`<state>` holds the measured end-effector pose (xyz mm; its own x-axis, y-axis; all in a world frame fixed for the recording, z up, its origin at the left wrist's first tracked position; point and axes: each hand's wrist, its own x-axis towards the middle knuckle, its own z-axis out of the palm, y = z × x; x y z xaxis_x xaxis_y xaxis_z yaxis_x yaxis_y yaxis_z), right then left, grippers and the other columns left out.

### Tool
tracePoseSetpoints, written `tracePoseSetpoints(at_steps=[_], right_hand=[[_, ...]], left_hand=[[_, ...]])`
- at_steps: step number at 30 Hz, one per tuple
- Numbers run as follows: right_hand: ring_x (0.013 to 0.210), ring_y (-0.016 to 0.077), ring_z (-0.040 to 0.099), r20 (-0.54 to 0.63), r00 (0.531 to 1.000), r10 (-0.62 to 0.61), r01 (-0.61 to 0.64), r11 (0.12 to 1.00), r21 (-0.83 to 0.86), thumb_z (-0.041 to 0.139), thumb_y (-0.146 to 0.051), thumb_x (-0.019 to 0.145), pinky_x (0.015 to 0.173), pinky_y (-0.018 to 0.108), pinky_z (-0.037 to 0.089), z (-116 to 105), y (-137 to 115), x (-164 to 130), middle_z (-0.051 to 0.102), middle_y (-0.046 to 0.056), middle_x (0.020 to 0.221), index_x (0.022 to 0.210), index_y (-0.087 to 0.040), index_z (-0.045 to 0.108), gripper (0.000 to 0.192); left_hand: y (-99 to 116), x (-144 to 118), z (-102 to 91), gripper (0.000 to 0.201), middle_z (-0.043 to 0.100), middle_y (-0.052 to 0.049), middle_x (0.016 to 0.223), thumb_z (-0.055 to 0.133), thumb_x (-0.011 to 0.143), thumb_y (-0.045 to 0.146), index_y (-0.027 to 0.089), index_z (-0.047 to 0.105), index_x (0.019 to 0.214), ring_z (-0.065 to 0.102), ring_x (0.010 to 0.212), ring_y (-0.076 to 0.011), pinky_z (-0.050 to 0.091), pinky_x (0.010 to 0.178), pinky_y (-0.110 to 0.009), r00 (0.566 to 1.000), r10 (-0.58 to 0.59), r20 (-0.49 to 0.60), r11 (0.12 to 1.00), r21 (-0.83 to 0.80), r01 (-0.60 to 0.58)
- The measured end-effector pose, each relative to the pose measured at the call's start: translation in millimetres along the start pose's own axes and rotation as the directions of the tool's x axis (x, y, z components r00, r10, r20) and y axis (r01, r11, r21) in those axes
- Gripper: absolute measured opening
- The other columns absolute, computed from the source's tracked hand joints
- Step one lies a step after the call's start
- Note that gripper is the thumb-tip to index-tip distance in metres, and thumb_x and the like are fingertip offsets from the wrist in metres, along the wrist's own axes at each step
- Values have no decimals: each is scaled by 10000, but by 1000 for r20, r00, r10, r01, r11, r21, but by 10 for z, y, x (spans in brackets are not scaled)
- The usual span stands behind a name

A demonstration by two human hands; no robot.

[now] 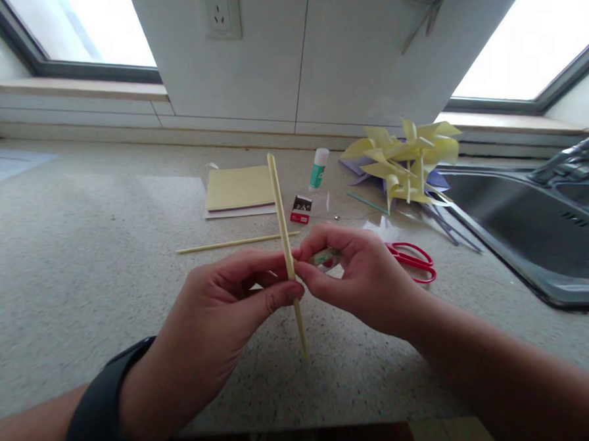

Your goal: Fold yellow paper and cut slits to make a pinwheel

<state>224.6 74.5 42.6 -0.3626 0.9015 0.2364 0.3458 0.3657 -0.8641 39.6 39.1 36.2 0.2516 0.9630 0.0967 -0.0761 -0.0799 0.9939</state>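
Nearest the camera, the left hand [215,323], a dark band on its wrist, pinches a thin yellow stick [286,247] between thumb and forefinger; the stick stands nearly upright, its lower end close above the speckled tabletop [79,258]. The right hand [361,276] meets it at the same spot, its grip closed around a small greenish object [326,257] pressed against the stick; what that object is cannot be told. Nothing is mounted on the stick yet, so this piece looks to be at an early stage.

Just behind the right hand lie red scissors [415,259]. A second stick [236,243] lies flat beyond the left hand. Farther back sit a pad of yellow paper [238,188], a small red-and-black box [301,209] and a glue stick [318,167]. Near the sink [532,234], a heap of finished yellow pinwheels [404,159] suggests several are already made.
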Motion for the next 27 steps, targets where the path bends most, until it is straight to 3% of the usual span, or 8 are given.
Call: tracePoseSetpoints(at_steps=[5,12,19,27], right_hand=[[749,155,644,9,1000,11,-11,1000,1,731,-302,796,689,295,495,-4,-12,6,735,13,831,803,-192,688,119],[706,154,602,16,999,28,-27,999,-26,726,-320,800,665,306,473,-34,-9,6,723,15,807,788,-196,674,135],[666,138,563,36,999,21,-19,998,-57,709,-317,814,628,286,457,-37,21,5,659,-18,713,792,-207,695,113],[647,136,547,69,995,69,-64,996,-66,701,-301,801,619,289,447,-67,10,18,646,-6,706,782,-192,699,111]], left_hand=[[8,2,0,263,780,10,1096,746,876,185,311,791,1103,698,1013,-167,509,946,-263,1000,-3,9,996,85,2],[-24,-2,13,283,791,-4,1007,761,858,179,279,776,1122,711,889,-146,543,810,-226,996,-89,27,991,-95,91],[-34,12,-17,209,776,14,873,809,777,103,223,750,938,714,796,-119,541,753,-195,986,-168,-11,971,-172,163],[-26,69,-34,114,716,9,784,803,799,148,173,708,858,641,735,-102,505,723,-198,981,-180,73,956,-222,192]])
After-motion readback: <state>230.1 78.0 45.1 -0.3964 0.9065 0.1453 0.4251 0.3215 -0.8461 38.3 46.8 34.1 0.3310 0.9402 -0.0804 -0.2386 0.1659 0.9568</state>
